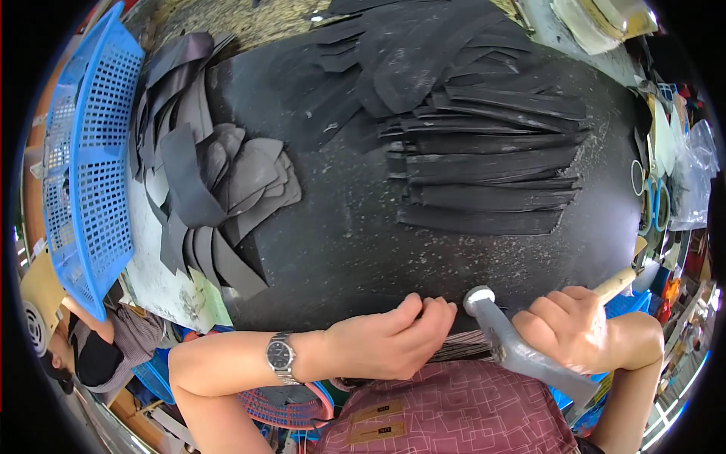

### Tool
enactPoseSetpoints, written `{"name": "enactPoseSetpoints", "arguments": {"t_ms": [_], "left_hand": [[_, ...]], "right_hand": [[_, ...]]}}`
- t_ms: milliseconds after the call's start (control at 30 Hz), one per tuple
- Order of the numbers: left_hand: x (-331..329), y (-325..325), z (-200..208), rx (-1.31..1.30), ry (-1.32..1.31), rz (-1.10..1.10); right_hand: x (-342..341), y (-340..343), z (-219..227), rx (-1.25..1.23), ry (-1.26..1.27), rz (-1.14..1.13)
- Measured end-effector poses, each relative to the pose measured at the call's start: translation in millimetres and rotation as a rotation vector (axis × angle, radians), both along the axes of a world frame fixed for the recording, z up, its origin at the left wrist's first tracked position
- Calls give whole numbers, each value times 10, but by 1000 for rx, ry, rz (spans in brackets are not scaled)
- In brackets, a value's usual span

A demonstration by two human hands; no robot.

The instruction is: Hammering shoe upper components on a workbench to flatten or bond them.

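My right hand (563, 329) is wrapped round the pale wooden handle of a hammer (525, 348). The hammer's grey metal head has a round, shiny face and hangs at the near edge of the dark work surface (340, 250). To its left, my left hand (389, 337) has its fingers curled together at the same edge; what they hold, if anything, is hidden. Beyond the hands lies a row of folded black strips (491, 178), side by side. A heap of loose black strips (423, 57) is behind them. More grey-black strips (219, 181) lie piled at the left.
A blue perforated basket (98, 159) stands on edge at the far left. Scissors (654, 204) and a clear plastic bag (694, 178) are at the right. A pink basket (291, 405) sits below my left forearm. Another person (102, 344) is at the lower left.
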State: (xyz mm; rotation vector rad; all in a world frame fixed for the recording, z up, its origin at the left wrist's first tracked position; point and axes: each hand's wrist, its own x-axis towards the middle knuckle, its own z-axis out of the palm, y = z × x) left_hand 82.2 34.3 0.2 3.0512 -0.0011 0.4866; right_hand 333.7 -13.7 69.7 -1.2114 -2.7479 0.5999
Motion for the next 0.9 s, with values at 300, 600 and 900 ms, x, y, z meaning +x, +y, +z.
{"name": "enactPoseSetpoints", "arguments": {"t_ms": [300,600,900], "left_hand": [[-267,82,-18,-216,-62,121],[-548,54,36,-242,-53,207],[-757,-52,77,-86,-9,299]], "right_hand": [[-279,111,19,-6,-121,137],[-477,369,13,-56,-18,207],[-753,511,38,-53,-25,271]]}}
